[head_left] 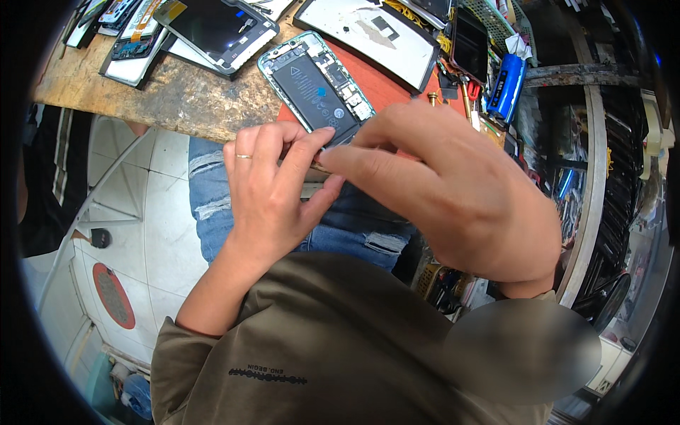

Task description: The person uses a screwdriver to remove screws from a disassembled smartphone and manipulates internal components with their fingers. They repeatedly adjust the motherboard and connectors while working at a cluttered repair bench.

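Note:
An opened phone (304, 88) with a light-green frame lies tilted on a red mat at the bench's front edge. Its black battery and circuit board show. My left hand (273, 173), with a ring on one finger, bends its fingers around the phone's near end, thumb and forefinger close to the bottom edge. From the right my right hand (439, 177) reaches over the same end, its thumb and fingertips drawn together in a pinch beside the left fingertips. Whatever sits between those fingertips is too small and covered to make out.
Phone parts and a dark phone screen (219, 35) lie on the worn wooden bench (177, 99) at left. Beyond the phone is a white panel (368, 39) with a black border. A blue cylindrical object (507, 86) and small tools crowd the right side.

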Demonstrator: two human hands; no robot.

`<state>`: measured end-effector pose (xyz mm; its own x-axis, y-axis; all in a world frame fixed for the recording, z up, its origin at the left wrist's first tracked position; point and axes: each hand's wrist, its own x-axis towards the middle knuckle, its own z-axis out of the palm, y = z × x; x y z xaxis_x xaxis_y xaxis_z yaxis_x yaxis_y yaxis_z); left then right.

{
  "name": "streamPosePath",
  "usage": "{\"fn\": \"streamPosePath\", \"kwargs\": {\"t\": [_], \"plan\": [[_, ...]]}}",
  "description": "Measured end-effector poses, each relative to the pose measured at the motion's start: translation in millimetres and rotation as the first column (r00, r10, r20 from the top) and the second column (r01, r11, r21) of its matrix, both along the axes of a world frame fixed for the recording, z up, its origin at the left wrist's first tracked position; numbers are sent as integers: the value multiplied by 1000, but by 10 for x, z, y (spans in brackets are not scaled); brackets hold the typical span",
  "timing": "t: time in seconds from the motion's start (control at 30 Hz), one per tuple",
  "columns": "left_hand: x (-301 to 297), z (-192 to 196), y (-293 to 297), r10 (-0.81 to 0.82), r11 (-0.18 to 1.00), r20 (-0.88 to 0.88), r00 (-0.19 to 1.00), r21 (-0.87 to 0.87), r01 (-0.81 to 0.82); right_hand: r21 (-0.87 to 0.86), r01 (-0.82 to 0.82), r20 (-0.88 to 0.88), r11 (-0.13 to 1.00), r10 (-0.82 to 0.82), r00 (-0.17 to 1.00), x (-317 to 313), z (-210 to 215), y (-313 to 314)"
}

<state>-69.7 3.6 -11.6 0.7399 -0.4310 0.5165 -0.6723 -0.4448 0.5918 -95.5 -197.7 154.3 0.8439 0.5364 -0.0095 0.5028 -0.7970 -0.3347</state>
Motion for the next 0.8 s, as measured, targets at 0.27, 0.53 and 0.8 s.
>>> {"fn": "streamPosePath", "kwargs": {"t": [0.27,0.53,0.8], "plan": [[-10,8,7,-3,1000,-18,1000,5,3,23,119,-2,993,-119,993,-32,-9,9],[13,58,35,-48,998,-65,997,-32,46,237,139,-21,962,-138,990,13,15,-137],[53,83,38,-78,991,-89,993,-111,68,305,112,60,946,-136,989,-20,-118,-199]]}}
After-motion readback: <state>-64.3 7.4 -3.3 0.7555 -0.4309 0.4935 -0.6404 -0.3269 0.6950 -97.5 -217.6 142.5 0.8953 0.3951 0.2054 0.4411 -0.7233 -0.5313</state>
